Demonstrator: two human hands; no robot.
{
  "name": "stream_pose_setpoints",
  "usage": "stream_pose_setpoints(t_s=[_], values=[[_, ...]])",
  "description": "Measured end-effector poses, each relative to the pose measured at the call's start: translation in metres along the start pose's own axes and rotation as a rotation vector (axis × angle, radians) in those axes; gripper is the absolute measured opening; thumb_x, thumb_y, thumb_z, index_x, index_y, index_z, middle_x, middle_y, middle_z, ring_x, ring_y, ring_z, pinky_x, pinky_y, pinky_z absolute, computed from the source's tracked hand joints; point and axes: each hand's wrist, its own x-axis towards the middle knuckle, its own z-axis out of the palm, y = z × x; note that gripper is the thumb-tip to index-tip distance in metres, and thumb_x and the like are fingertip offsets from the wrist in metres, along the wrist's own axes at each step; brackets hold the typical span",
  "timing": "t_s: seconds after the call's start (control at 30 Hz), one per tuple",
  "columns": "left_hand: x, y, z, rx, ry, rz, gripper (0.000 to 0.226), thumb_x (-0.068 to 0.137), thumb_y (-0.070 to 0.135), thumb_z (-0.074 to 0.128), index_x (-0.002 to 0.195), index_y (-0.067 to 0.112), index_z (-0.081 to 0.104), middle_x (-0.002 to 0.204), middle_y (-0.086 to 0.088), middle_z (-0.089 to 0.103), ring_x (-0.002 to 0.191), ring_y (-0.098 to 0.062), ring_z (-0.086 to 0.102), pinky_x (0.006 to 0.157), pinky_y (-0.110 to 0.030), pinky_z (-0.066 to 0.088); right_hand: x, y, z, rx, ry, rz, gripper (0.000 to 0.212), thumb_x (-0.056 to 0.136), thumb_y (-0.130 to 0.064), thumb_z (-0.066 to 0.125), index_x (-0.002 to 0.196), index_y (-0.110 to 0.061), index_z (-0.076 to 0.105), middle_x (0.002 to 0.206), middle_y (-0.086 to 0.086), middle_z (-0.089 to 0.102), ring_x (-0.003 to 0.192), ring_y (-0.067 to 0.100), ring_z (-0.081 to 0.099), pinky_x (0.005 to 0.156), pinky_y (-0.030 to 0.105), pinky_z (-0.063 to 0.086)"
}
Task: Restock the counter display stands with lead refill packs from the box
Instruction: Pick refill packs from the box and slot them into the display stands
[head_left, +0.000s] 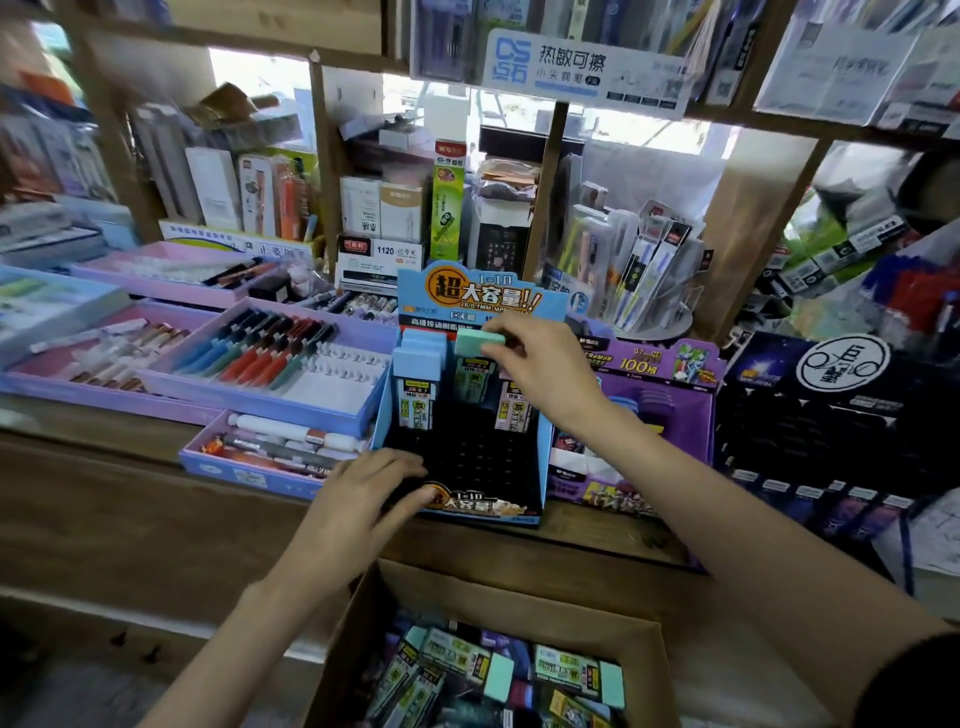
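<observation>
A blue counter display stand with a black slotted insert sits on the wooden counter, in the middle of the head view. My right hand pinches the green cap of a lead refill pack standing in the stand's back row. A blue-capped pack stands to its left, and another pack is partly hidden under my right hand. My left hand rests with straight fingers on the stand's front left corner. Below, an open cardboard box holds several loose refill packs.
A purple display stand sits right of the blue one, with black display boxes beyond it. Purple pen trays lie to the left. Shelves of stationery rise behind. The wooden counter edge runs between stand and box.
</observation>
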Motion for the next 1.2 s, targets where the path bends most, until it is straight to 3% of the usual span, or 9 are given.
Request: stream_pose_setpoints(t_s=[0.17, 0.3, 0.47, 0.6, 0.77, 0.87, 0.97, 1.07, 1.2], values=[[0.000, -0.004, 0.004, 0.062, -0.012, 0.020, 0.055, 0.085, 0.057, 0.035, 0.110, 0.017, 0.065, 0.114, 0.006, 0.062, 0.109, -0.013, 0.056, 0.088, -0.031, 0.040, 0.000, 0.003, 0.005, -0.069, -0.032, -0.044, 0.017, 0.087, -0.023, 0.064, 0.102, -0.015, 0.069, 0.091, 0.005, 0.069, 0.081, 0.023, 0.060, 0.071, 0.034, 0.045], [0.000, -0.007, 0.008, 0.057, 0.027, 0.028, 0.034, 0.089, 0.043, 0.057, 0.110, 0.018, 0.064, 0.114, 0.007, 0.061, 0.110, -0.012, 0.055, 0.089, -0.027, 0.035, 0.004, 0.004, 0.006, -0.027, -0.066, 0.015, 0.019, 0.087, -0.024, 0.065, 0.105, -0.017, 0.067, 0.093, 0.008, 0.065, 0.083, 0.021, 0.057, 0.078, 0.037, 0.047], [0.000, -0.006, 0.006, 0.040, 0.021, 0.023, 0.054, 0.085, 0.057, 0.036, 0.110, 0.019, 0.064, 0.114, 0.009, 0.061, 0.110, -0.009, 0.053, 0.089, -0.026, 0.035, 0.005, 0.008, 0.017, -0.160, 0.005, -0.078, 0.020, 0.087, -0.016, 0.063, 0.105, -0.009, 0.060, 0.105, 0.009, 0.059, 0.099, 0.025, 0.053, 0.082, 0.040, 0.046], [0.000, -0.006, 0.009, 0.057, 0.023, 0.016, 0.051, 0.086, 0.056, 0.038, 0.111, 0.019, 0.063, 0.114, 0.008, 0.060, 0.110, -0.010, 0.053, 0.088, -0.025, 0.033, 0.006, 0.013, 0.022, -0.336, 0.010, -0.133, 0.022, 0.088, -0.016, 0.062, 0.106, -0.005, 0.065, 0.104, 0.010, 0.054, 0.102, 0.027, 0.046, 0.083, 0.036, 0.040], [-0.001, 0.000, 0.004, 0.056, 0.034, 0.022, 0.030, 0.089, 0.031, 0.060, 0.113, 0.013, 0.061, 0.116, 0.002, 0.058, 0.112, -0.016, 0.053, 0.092, -0.031, 0.039, 0.001, 0.006, 0.009, -0.366, -0.060, -0.138, 0.033, 0.093, -0.020, 0.054, 0.124, -0.010, 0.057, 0.114, 0.008, 0.052, 0.112, 0.025, 0.042, 0.091, 0.034, 0.034], [-0.006, 0.014, -0.008, 0.073, 0.120, 0.061, 0.022, 0.087, 0.019, 0.064, 0.107, 0.008, 0.063, 0.109, -0.005, 0.061, 0.105, -0.023, 0.057, 0.088, -0.040, 0.047, -0.017, -0.006, -0.011, -0.284, -0.051, -0.147, 0.026, 0.093, -0.017, 0.053, 0.117, -0.009, 0.061, 0.110, 0.009, 0.055, 0.109, 0.025, 0.044, 0.089, 0.032, 0.033], [-0.021, 0.027, -0.010, 0.010, 0.146, 0.069, 0.016, 0.090, 0.020, 0.061, 0.103, 0.011, 0.062, 0.101, 0.000, 0.061, 0.094, -0.017, 0.058, 0.077, -0.034, 0.049, -0.052, -0.011, -0.028, -0.175, -0.164, -0.092, 0.017, 0.092, -0.017, 0.053, 0.102, -0.011, 0.065, 0.098, 0.006, 0.063, 0.094, 0.022, 0.054, 0.080, 0.036, 0.044], [-0.042, 0.037, 0.008, -0.052, 0.071, 0.041, 0.013, 0.091, 0.022, 0.058, 0.102, 0.015, 0.061, 0.098, 0.008, 0.057, 0.089, -0.008, 0.054, 0.071, -0.029, 0.045, -0.101, -0.005, -0.035, -0.126, -0.331, -0.017, 0.014, 0.090, -0.020, 0.057, 0.098, -0.015, 0.066, 0.088, -0.001, 0.066, 0.079, 0.013, 0.056, 0.072, 0.035, 0.049], [-0.072, 0.038, 0.054, -0.094, -0.117, -0.065, 0.015, 0.091, 0.022, 0.058, 0.103, 0.013, 0.060, 0.098, 0.005, 0.055, 0.091, -0.015, 0.057, 0.076, -0.035, 0.048, -0.171, 0.018, -0.024, -0.082, -0.506, 0.100, 0.014, 0.090, -0.023, 0.058, 0.099, -0.016, 0.067, 0.083, -0.005, 0.062, 0.078, 0.009, 0.057, 0.073, 0.033, 0.050]])
